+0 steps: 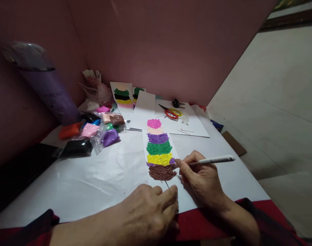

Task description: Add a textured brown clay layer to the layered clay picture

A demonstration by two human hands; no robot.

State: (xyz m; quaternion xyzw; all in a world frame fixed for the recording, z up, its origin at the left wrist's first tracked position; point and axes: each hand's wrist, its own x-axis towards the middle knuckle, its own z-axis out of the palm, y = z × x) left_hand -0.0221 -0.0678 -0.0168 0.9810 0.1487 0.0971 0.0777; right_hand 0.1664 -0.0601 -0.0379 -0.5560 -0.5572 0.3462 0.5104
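A narrow white card point(144, 136) bears stacked bands of textured clay: pink, peach, purple, green, yellow and brown from top to bottom. My right hand point(203, 177) is closed around a tool with a white patterned handle point(217, 159), its fingertips by the right edge of the brown band point(162, 173). Below that band, my left hand point(152, 208) has its thumb and fingers pressed together near the card's lower end. A thin dark strand point(167, 184) shows just above its fingertips; whether the fingers pinch anything is hidden.
Bagged clay point(90, 130) in several colours lies at the left, before a purple cylinder point(50, 89). Red-and-yellow scissors point(171, 112) rest on white sheets point(199, 123) behind the card. A striped clay picture point(122, 97) leans at the back against the pink wall point(145, 44).
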